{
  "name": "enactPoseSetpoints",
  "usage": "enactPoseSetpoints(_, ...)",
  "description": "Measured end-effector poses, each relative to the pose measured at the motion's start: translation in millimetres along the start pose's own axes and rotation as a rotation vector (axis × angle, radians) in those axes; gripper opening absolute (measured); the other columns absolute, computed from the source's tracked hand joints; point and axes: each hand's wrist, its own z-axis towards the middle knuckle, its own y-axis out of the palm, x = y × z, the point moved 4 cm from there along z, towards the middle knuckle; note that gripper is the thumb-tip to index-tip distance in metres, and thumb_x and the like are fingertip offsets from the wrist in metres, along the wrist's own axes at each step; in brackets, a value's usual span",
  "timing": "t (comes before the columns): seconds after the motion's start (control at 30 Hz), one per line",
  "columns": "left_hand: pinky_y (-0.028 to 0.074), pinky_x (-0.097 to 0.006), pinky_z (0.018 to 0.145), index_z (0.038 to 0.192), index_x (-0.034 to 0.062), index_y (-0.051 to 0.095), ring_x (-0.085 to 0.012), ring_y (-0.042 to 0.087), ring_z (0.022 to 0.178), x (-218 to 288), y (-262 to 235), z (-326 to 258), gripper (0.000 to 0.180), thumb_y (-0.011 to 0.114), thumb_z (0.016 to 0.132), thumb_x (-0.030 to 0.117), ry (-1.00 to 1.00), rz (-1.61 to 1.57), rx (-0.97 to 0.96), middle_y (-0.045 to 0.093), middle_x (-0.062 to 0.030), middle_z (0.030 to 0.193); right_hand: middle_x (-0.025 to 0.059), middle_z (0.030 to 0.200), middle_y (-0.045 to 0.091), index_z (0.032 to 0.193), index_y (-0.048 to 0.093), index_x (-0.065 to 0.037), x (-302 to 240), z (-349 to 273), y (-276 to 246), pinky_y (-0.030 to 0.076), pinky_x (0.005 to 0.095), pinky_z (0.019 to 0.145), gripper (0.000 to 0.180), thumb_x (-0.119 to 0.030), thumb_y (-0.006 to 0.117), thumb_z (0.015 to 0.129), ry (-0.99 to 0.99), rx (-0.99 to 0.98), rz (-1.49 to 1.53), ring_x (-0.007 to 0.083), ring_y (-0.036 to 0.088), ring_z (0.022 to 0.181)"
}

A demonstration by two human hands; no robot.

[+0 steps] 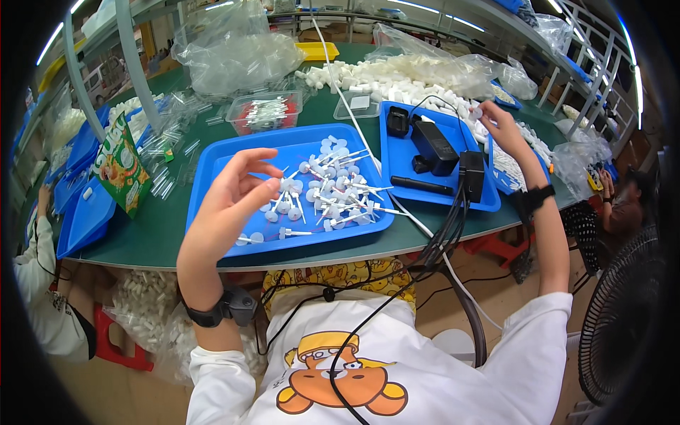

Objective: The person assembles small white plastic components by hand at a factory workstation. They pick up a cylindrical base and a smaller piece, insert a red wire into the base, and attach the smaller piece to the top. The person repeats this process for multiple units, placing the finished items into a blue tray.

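My left hand [237, 188] hovers over the left part of a blue tray [205, 205], fingers curved and apart, nothing between them. In that tray lies a loose pile of small white sticks with translucent disc-shaped ends [340, 188]. My right hand [504, 129] reaches out past the second blue tray [489, 204], beside the heap of white pieces. Its fingertips pinch a small translucent disc [477, 113]; whether a stick is fixed to it I cannot tell.
The second tray carries black adapters [434, 147] and cables. Behind stand a clear box of white sticks [265, 113] and a mound of white cylinders [397, 81]. A green snack bag [120, 166] stands at left. Black cables [446, 234] cross the table edge. A fan [620, 319] stands at right.
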Motion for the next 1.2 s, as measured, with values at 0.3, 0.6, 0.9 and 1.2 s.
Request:
enactPoseSetpoints(0.3, 0.044, -0.028, 0.082, 0.134, 0.0028, 0.031, -0.0176, 0.051, 0.103, 12.3, 59.5, -17.6, 0.067, 0.065, 0.076, 0.002, 0.171, -0.087, -0.112, 0.038, -0.0127, 0.13, 0.0185, 0.112, 0.059, 0.102, 0.05, 0.001, -239.6, -82.2, 22.3, 0.041, 0.0362, 0.093, 0.018, 0.0, 0.054, 0.085, -0.377, -0.037, 0.859, 0.0261, 0.054, 0.109)
enactPoseSetpoints(0.6, 0.041, -0.032, 0.087, 0.122, -0.0004, 0.046, -0.0193, 0.05, 0.106, 24.3, 67.9, -29.9, 0.058, 0.072, 0.071, 0.007, 0.288, -0.066, -0.259, 0.048, -0.0132, 0.121, 0.0209, 0.115, 0.056, 0.101, 0.05, -0.001, -275.4, -106.5, 56.1, 0.039, 0.0458, 0.096, 0.03, 0.014, 0.053, 0.075, -0.525, -0.193, 1.085, 0.0341, 0.049, 0.115)
enactPoseSetpoints(0.9, 0.044, -0.031, 0.083, 0.103, 0.0008, 0.057, -0.0195, 0.054, 0.097, 19.9, 75.8, -26.7, 0.036, 0.07, 0.069, -0.003, 0.433, 0.054, -0.179, 0.057, -0.0102, 0.102, 0.0198, 0.11, 0.058, 0.099, 0.051, -0.002, -267.0, -116.3, 63.0, 0.038, 0.0412, 0.096, 0.018, 0.006, 0.051, 0.083, -0.255, -0.155, 1.225, 0.0274, 0.052, 0.11)
enactPoseSetpoints(1.2, 0.048, -0.035, 0.083, 0.114, 0.0016, 0.044, -0.0221, 0.057, 0.096, 23.8, 77.4, -31.7, 0.045, 0.061, 0.074, -0.009, 0.329, -0.169, -0.201, 0.054, -0.0125, 0.104, 0.0142, 0.096, 0.061, 0.098, 0.054, 0.001, -247.2, -120.5, 71.0, 0.048, 0.0287, 0.076, 0.018, 0.004, 0.058, 0.081, 0.098, -0.283, 1.477, 0.0161, 0.059, 0.084)
